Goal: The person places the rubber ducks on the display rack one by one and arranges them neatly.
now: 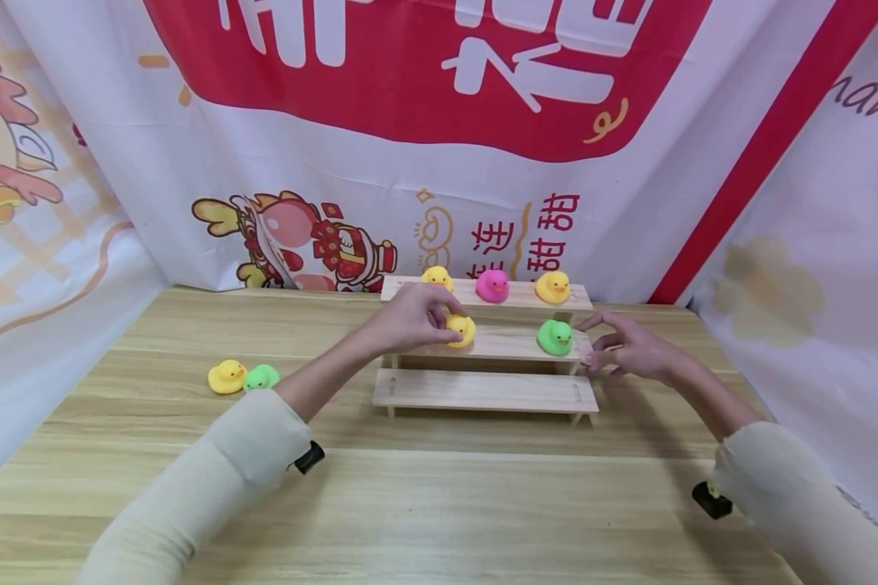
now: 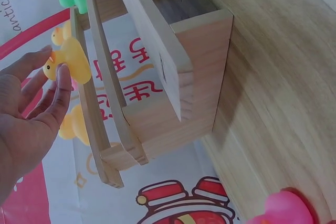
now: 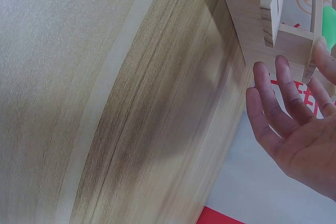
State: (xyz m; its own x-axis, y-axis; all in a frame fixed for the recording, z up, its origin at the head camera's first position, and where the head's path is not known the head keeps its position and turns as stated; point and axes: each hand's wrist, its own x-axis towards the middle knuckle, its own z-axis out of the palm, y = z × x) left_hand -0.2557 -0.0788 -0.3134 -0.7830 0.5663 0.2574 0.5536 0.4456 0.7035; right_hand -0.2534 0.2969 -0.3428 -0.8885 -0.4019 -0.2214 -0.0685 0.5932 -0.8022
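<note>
My left hand (image 1: 415,318) pinches a yellow rubber duck (image 1: 462,330) between thumb and fingers at the middle tier of a wooden three-step rack (image 1: 486,390). In the left wrist view the same yellow duck (image 2: 74,62) is at the shelf's edge; whether it bears on the board I cannot tell. A green duck (image 1: 555,338) sits at the middle tier's right end. Beside that end is my right hand (image 1: 628,349), its fingers spread and loosely bent, holding nothing. In the right wrist view the right hand (image 3: 310,137) has its fingertips close to the rack's side.
On the top tier sit a yellow duck (image 1: 436,278), a magenta duck (image 1: 493,286) and another yellow duck (image 1: 553,287). A yellow duck (image 1: 227,377) and a green duck (image 1: 261,377) lie on the table at left. A pink duck (image 2: 286,209) shows in the left wrist view. A printed cloth (image 1: 322,154) hangs behind.
</note>
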